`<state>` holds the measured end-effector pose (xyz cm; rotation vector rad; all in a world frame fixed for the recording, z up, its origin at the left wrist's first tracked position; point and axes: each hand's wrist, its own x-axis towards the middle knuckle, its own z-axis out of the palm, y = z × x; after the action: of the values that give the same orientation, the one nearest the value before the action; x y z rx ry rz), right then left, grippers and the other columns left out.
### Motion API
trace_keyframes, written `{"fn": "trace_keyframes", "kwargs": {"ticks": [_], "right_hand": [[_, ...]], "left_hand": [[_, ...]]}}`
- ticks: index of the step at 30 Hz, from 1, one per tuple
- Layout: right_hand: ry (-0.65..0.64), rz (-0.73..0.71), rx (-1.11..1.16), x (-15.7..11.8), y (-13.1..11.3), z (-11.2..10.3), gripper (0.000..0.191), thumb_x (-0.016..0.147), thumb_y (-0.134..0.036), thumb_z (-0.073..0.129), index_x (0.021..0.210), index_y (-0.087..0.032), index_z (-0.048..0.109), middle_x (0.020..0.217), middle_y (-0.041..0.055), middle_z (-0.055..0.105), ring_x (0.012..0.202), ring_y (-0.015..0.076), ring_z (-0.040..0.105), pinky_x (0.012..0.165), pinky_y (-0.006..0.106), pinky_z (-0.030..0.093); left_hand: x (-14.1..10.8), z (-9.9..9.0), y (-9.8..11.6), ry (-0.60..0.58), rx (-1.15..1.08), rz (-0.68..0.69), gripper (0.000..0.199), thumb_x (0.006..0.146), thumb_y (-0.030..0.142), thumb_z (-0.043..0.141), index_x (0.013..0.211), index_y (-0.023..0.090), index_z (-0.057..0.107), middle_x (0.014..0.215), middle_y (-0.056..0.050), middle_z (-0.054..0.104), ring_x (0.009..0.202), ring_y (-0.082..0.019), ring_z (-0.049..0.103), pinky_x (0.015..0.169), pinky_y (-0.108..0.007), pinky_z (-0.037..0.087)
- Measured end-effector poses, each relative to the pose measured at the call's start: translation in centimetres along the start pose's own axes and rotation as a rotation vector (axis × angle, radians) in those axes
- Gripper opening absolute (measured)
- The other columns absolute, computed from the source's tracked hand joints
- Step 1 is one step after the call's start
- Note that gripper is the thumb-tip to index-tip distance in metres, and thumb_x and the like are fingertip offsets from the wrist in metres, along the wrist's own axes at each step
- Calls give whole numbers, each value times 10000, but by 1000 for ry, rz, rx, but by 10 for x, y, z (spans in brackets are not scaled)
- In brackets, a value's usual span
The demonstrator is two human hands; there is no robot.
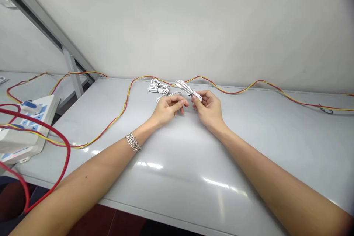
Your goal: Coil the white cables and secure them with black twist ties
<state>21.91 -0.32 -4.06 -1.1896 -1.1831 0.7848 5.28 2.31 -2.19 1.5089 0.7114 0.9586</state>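
Note:
My right hand [208, 108] pinches one end of a bundled white cable [184, 86], which points up and to the left. A thin dark tie wraps the bundle's middle, close to my fingertips. Just left of it, my left hand [169, 108] hovers with loosely bent fingers, somewhat apart, and nothing visible in them. Behind my left hand lies another coiled white cable [158, 99], mostly hidden by the fingers. Farther back on the grey table [177, 169], a tied white cable bundle [159, 87] rests.
A red and yellow twisted wire [127, 97] snakes along the table's back by the wall. At left sits a white power strip [45, 118] with plugs, and a thick red cable [66, 155] loops over the table edge. A dark tie [326, 110] lies far right.

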Motion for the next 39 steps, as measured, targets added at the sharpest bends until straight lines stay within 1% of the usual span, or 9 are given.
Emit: {"fn": "trace_keyframes", "kwargs": {"ticks": [5, 8, 11, 14, 18, 22, 27, 30, 39], "right_hand": [[-2, 6, -5, 0, 0, 0, 355, 796, -535, 736, 884, -220, 600, 748, 16, 639, 609, 151, 551, 563, 311, 460], [0, 9, 13, 0, -1, 1, 356, 787, -530, 740, 886, -218, 602, 759, 19, 648, 621, 155, 558, 568, 311, 461], [-22, 3, 37, -2, -5, 1, 372, 776, -537, 744, 891, -207, 614, 759, 19, 658, 606, 145, 548, 564, 304, 449], [-101, -8, 45, -3, -8, 1, 389, 774, -555, 743, 893, -201, 633, 759, 24, 669, 606, 144, 557, 577, 308, 457], [-186, -8, 16, -5, -7, 1, 387, 782, -559, 743, 913, -204, 665, 763, 37, 683, 673, 179, 624, 618, 325, 501], [-149, -41, -76, -6, -3, 2, 384, 789, -494, 751, 1028, -203, 681, 916, 65, 714, 707, 177, 637, 636, 332, 512], [-102, -148, -199, -7, -6, 2, 358, 777, -436, 767, 1039, -208, 679, 1069, 79, 719, 801, 188, 653, 697, 347, 516], [-93, -198, -245, -8, -8, 2, 296, 783, -425, 763, 980, -216, 690, 1031, 69, 729, 837, 203, 657, 736, 363, 516], [-76, -191, -228, -10, -8, 4, 220, 830, -399, 722, 959, -221, 724, 990, 67, 752, 896, 229, 692, 776, 383, 539]], "left_hand": [[2, 0, -5, 4, -53, -13, 442, 794, 583, 744, 796, 144, 691, 680, -51, 663, 514, -110, 571, 441, -227, 377], [2, 1, -3, 67, -98, -37, 474, 777, 589, 759, 882, 133, 683, 833, -72, 691, 550, -126, 638, 416, -223, 407], [1, 4, 1, 152, -118, -85, 525, 782, 600, 754, 1004, 137, 645, 845, -56, 689, 520, -124, 646, 391, -216, 430], [1, 6, 4, 212, -134, -106, 528, 779, 597, 761, 1003, 139, 620, 855, -56, 702, 510, -123, 647, 383, -217, 450], [2, 8, 2, 235, -104, -120, 482, 818, 588, 729, 910, 121, 650, 680, -36, 671, 476, -115, 612, 376, -205, 424], [3, 8, -3, 281, -57, -124, 466, 832, 599, 709, 803, 145, 609, 525, -2, 606, 420, -110, 567, 369, -197, 396], [4, 7, -6, 316, -45, -114, 451, 830, 588, 719, 794, 158, 586, 504, 8, 592, 413, -110, 564, 367, -191, 387], [5, 6, -7, 306, -57, -106, 441, 820, 576, 736, 810, 161, 586, 514, 8, 597, 411, -115, 562, 356, -195, 383], [4, 8, -6, 316, -41, -106, 439, 816, 571, 742, 816, 157, 599, 505, 10, 587, 399, -109, 543, 370, -199, 405]]}}
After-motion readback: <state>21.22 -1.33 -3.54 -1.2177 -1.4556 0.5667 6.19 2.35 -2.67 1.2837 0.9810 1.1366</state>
